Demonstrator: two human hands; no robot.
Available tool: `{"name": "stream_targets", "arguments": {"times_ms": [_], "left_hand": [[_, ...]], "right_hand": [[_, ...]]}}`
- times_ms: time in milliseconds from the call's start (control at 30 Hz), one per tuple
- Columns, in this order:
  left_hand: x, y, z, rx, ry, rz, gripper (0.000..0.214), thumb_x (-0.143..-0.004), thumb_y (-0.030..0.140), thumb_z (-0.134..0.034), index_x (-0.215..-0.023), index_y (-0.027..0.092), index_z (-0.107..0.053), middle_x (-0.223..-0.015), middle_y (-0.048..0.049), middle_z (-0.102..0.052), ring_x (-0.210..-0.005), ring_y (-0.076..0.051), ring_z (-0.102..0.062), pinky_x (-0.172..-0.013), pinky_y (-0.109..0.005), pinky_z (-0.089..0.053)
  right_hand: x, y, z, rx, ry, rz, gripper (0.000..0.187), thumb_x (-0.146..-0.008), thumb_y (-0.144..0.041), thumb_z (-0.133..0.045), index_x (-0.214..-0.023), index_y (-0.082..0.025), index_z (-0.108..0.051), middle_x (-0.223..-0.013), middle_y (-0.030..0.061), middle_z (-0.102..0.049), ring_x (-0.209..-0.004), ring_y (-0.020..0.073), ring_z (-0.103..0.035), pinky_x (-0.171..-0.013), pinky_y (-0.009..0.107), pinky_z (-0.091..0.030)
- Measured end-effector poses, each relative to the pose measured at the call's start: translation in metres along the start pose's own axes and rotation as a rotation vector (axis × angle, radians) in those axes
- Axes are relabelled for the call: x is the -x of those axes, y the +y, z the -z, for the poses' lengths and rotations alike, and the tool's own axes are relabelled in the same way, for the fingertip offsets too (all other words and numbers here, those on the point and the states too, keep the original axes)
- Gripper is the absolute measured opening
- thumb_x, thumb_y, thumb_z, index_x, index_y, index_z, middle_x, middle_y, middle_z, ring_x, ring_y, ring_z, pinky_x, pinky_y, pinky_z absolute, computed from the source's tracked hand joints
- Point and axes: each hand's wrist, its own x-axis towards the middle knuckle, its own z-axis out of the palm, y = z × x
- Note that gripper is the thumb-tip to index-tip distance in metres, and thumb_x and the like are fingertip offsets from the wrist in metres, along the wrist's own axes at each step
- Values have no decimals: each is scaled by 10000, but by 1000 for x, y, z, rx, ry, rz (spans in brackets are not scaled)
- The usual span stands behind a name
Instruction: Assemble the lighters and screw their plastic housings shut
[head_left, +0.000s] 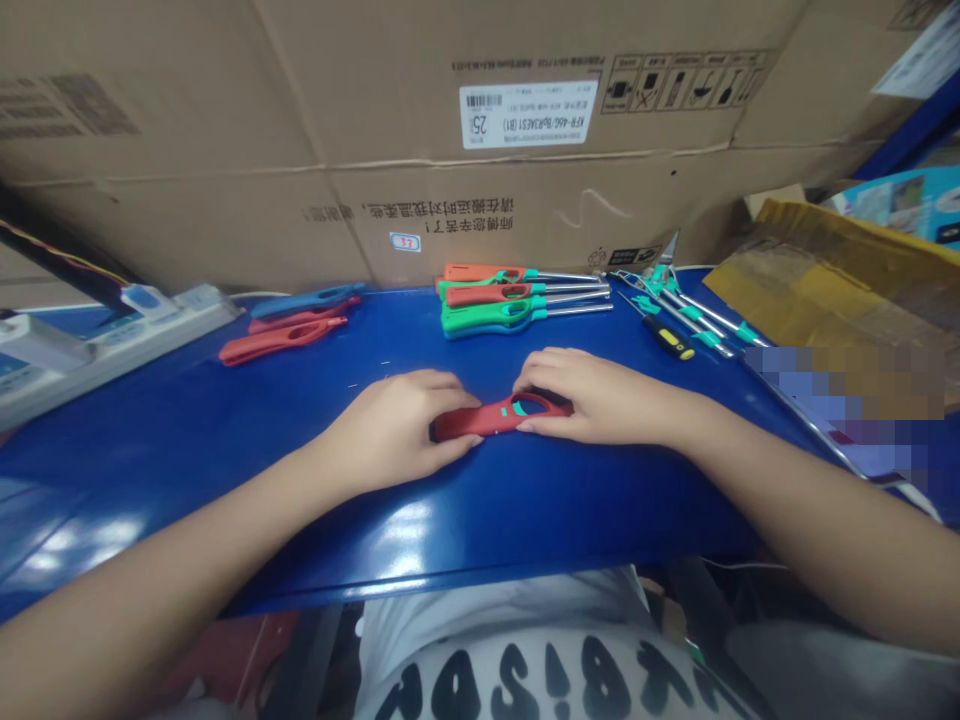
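Observation:
Between my two hands lies a red lighter body (491, 419) with a teal trigger inside its finger loop. My left hand (401, 425) is closed around its handle end, thumb on the near side. The fingers of my right hand (600, 395) pinch the loop end, and the tip there is partly hidden by them. No metal tube shows on this piece. Beyond my hands rest several lighters with metal tubes, among them a green lighter (484, 317) and an orange lighter (480, 272). To the left are a red lighter body (281, 342) and a blue lighter body (307, 300).
A yellow-and-black screwdriver (670, 338) lies beside several metal tubes with teal parts (705, 325) at right. A white power strip (142, 335) runs along the left. A large cardboard box (240, 130) walls off the back of the blue table (525, 530). Brown packaging (840, 270) stands at right.

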Motion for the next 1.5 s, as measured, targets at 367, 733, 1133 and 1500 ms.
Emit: {"name": "stream_targets", "arguments": {"times_ms": [367, 733, 1133, 1500], "left_hand": [[0, 2, -6, -124, 20, -29, 209, -937, 375, -647, -1053, 230, -743, -1023, -36, -716, -889, -204, -679, -691, -288, -503], [2, -1, -20, -324, 95, -108, 308, -984, 285, -554, -1221, 127, -674, -1082, -115, -711, -954, -254, -693, -775, -355, -572], [1, 3, -16, -236, 131, -117, 288, -1051, 275, -417, -1111, 137, -663, -999, -107, -695, -910, -235, -663, -795, -351, -538], [5, 14, -1, -142, 165, -6, 275, -1033, 277, -452, -1108, 129, -672, -1020, -118, -690, -910, -269, -664, -782, -394, -547]], "right_hand": [[-1, -1, -4, 67, -7, -4, 298, -930, -400, -659, -1121, -172, -676, -1096, 99, -662, -989, 246, -612, -867, 381, -464], [-2, 0, -5, 264, -6, 45, 256, -949, -336, -599, -1102, -166, -714, -1062, 98, -680, -933, 244, -636, -821, 364, -442], [0, -5, -2, 327, 22, 95, 272, -1016, -359, -508, -1011, -179, -712, -960, 65, -718, -847, 199, -649, -701, 318, -375], [9, -6, 7, 316, 239, 48, 306, -1030, -439, -478, -980, -177, -628, -939, 58, -686, -808, 184, -625, -666, 299, -421]]}}
